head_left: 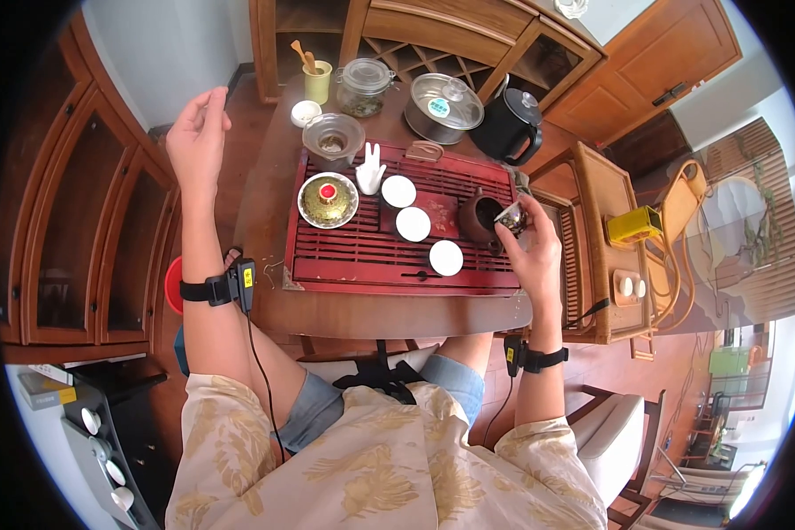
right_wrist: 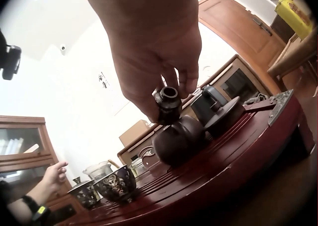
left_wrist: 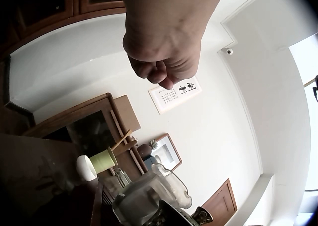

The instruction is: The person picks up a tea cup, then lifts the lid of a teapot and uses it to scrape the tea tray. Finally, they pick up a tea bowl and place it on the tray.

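Observation:
My right hand (head_left: 536, 250) grips a small dark patterned teacup (head_left: 510, 217) between thumb and fingertips. The cup is tipped on its side over a dark brown teapot (head_left: 480, 217), close to its open top; in the right wrist view the cup's round foot (right_wrist: 170, 92) faces the camera. Beside the pot lies a brown lid (right_wrist: 224, 117) with a knob. My left hand (head_left: 198, 132) is raised in the air left of the table, with loosely bent fingers and nothing seen in it. Three teacups with white insides (head_left: 412, 224) stand on the slatted red tea tray (head_left: 353, 272).
On the tray's left stand a lidded patterned bowl (head_left: 328, 201), a white hand figurine (head_left: 370, 170) and a glass pitcher (head_left: 333, 141). Behind are a green tool cup (head_left: 318, 83), a glass jar (head_left: 364, 87), a steel pot (head_left: 442, 108) and a black kettle (head_left: 507, 124).

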Available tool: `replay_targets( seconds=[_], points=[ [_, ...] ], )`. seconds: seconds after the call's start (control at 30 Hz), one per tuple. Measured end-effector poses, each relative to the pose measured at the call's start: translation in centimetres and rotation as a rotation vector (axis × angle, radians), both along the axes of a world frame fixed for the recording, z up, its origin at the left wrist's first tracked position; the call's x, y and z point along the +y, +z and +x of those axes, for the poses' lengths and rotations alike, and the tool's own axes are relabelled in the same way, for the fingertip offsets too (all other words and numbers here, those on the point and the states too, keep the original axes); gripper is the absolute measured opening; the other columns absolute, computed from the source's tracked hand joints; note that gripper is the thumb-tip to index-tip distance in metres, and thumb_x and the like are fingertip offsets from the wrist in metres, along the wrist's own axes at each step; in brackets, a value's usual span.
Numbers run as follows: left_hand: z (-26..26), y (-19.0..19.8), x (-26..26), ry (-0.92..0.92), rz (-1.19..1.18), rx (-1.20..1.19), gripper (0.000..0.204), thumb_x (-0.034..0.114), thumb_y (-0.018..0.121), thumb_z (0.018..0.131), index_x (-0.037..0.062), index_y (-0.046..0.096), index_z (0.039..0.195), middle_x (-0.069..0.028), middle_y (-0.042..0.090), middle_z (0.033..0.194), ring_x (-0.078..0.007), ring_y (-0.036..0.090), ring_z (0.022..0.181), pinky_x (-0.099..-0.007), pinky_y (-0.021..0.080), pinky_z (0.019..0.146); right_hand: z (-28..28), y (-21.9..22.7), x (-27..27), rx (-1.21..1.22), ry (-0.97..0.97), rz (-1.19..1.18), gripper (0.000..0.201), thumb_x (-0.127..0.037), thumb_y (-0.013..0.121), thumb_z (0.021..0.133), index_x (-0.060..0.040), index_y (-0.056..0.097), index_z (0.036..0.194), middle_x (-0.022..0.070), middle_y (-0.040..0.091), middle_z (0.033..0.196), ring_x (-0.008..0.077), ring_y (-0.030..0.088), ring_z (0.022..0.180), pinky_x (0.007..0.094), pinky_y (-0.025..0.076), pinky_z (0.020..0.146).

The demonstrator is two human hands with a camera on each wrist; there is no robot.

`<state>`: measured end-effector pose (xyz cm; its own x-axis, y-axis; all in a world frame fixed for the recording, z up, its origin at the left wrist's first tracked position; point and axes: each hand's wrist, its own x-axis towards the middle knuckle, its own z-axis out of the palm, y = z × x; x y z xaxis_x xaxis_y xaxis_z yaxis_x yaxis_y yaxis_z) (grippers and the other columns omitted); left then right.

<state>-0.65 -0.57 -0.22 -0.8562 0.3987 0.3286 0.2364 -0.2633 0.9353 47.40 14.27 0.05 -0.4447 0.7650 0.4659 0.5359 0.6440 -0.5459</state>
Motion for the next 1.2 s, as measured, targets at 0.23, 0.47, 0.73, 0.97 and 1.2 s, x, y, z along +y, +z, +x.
replay_targets(
  seconds=[0.23,0.47,0.73,0.97,1.2],
  points=[
    [0.2,0.1,0.2,0.012,-0.003,0.004,0.031,0.031,0.079,0.106,0.0026,0.08,0.119,0.0071,0.06,0.077,0.0012,0.041,0.062,-0.0203,0.028,0.056,-3.3,-0.8,0.4,0.164,0.129,-0.073,0.068,-0.006,0.09,0.085,-0.002,0.061,0.146,0.0185,0.07,0.135,0.0301,0.072,0.122,0.0406,0.059,0.102],
    [0.5,0.5,-0.1,0.012,-0.001,-0.01,0.029,0.029,0.079,0.106,0.0024,0.081,0.117,0.007,0.06,0.076,0.0011,0.041,0.062,-0.0209,0.028,0.056,-6.9,-0.3,0.2,-0.015,0.22,-0.105,0.064,-0.008,0.089,0.085,-0.0017,0.064,0.143,0.0194,0.071,0.137,0.0384,0.067,0.129,0.046,0.053,0.111],
    [0.5,0.7,-0.2,0.018,0.0,-0.012,0.029,0.029,0.079,0.106,0.0021,0.08,0.117,0.0068,0.06,0.077,0.0011,0.041,0.062,-0.0207,0.028,0.056,-7.8,-2.1,0.9,-0.165,0.317,-0.035,0.066,-0.005,0.087,0.081,-0.0018,0.064,0.142,0.0208,0.07,0.138,0.0421,0.063,0.134,0.0492,0.048,0.117],
    [0.1,0.3,0.0,0.01,0.007,-0.009,0.03,0.03,0.079,0.106,0.0024,0.08,0.118,0.007,0.06,0.077,0.0011,0.042,0.063,-0.0208,0.028,0.056,-8.1,-0.2,0.2,-0.129,0.388,-0.044,0.059,-0.009,0.084,0.087,-0.0008,0.064,0.142,0.0229,0.069,0.138,0.0441,0.062,0.133,0.0528,0.045,0.119],
    [0.4,0.5,0.0,0.016,-0.018,-0.024,0.03,0.031,0.08,0.105,0.0038,0.08,0.117,0.007,0.06,0.077,0.0007,0.042,0.063,-0.0211,0.029,0.056,-11.8,-1.0,-0.9,-0.141,0.338,0.081,0.061,-0.025,0.089,0.09,0.0002,0.066,0.14,0.0245,0.074,0.129,0.0404,0.069,0.124,0.0485,0.051,0.112]
  ],
)
